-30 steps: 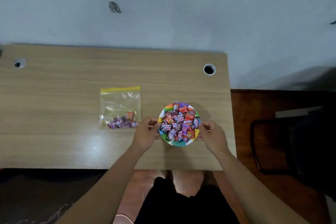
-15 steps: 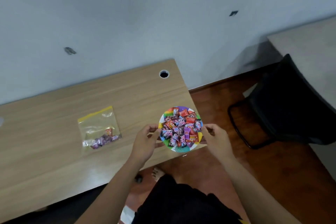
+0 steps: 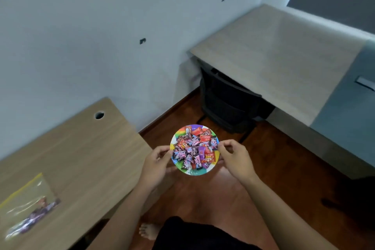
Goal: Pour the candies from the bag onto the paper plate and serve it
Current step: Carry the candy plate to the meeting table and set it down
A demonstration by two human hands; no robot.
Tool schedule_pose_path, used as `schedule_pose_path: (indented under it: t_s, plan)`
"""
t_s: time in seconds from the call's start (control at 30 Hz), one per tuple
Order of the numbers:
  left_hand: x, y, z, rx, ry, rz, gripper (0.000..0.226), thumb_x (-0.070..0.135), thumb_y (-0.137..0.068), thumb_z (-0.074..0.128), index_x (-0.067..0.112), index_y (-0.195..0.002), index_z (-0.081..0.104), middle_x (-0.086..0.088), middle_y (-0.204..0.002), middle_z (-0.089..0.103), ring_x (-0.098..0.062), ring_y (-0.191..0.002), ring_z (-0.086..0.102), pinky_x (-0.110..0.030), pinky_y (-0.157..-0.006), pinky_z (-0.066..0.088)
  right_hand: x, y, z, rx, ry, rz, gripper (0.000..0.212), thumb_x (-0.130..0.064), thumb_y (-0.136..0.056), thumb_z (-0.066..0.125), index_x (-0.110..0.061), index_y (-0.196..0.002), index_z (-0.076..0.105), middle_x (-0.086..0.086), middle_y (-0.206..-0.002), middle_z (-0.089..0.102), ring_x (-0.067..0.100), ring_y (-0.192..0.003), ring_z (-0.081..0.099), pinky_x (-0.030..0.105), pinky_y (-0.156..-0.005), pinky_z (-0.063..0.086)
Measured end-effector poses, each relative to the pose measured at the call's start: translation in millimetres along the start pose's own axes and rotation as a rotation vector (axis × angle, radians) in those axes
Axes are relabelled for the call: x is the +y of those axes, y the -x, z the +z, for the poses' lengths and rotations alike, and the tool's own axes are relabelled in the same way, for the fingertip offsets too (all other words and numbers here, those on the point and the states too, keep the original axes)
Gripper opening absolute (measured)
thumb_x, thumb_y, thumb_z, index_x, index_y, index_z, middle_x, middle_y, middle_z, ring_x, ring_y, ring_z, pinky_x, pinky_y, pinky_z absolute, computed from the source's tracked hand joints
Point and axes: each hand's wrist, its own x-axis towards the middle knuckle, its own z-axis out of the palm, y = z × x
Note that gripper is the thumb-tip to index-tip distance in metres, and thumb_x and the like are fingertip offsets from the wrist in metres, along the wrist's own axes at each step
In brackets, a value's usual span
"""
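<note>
Serving step: the paper plate (image 3: 183, 171) heaped with wrapped candies (image 3: 194, 149) is carried over the floor, clear of the tabletop (image 3: 85, 148). Left hand (image 3: 157, 163) and right hand (image 3: 236, 159) pinch opposite rims; keeping it level should prevent spills. The zip bag (image 3: 28, 205) near the tabletop's near edge is blurred; fingers beneath the plate are hidden.

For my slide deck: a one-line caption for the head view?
Both hands, left hand and right hand, carry the candy-filled paper plate above the floor, bag lying on the desk.

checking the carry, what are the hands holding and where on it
The paper plate of candies, held by its opposite rims: left hand, right hand.
</note>
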Motion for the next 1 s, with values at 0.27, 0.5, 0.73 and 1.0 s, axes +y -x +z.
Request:
schedule_pose_path:
  t_s: [0.27,0.5,0.73,1.0]
  plan:
    - [19,21,161,-0.19,-0.083,-0.021,0.017,0.021,-0.107,0.064,0.016,-0.119,0.075,-0.006,-0.119,0.079,-0.021,-0.105,0.082,-0.04,-0.08,0.071,68,14,-151,0.175,-0.153,0.086,0.019,-0.033,-0.106,0.067,-0.016,-0.104,0.075,-0.001,-0.091,0.083,0.013,-0.08,0.083,0.025,-0.061,0.066]
    - [34,17,280,-0.355,-0.188,-0.024,0.016,0.024,-0.107,0.065,0.02,-0.117,0.077,-0.005,-0.119,0.08,-0.021,-0.107,0.082,-0.043,-0.084,0.07,129,13,-244,0.356,-0.195,0.179,0.017,-0.04,-0.103,0.07,-0.025,-0.099,0.077,-0.006,-0.094,0.083,0.011,-0.09,0.081,0.035,-0.074,0.068]
    - [38,-11,402,-0.487,-0.222,-0.048,0.017,0.023,-0.107,0.065,0.018,-0.119,0.075,-0.007,-0.121,0.079,-0.023,-0.108,0.081,-0.038,-0.08,0.07,167,-17,-332,0.502,-0.221,0.221,0.016,-0.037,-0.104,0.069,-0.024,-0.099,0.076,-0.009,-0.09,0.083,0.002,-0.086,0.08,0.021,-0.067,0.063]
    - [60,-71,542,-0.634,-0.259,-0.066,0.017,0.022,-0.106,0.065,0.017,-0.119,0.074,-0.011,-0.122,0.078,-0.027,-0.107,0.081,-0.047,-0.085,0.07,200,-88,-431,0.568,-0.279,0.307,0.018,-0.032,-0.106,0.067,-0.015,-0.107,0.075,-0.001,-0.095,0.084,0.012,-0.084,0.083,0.023,-0.059,0.064]
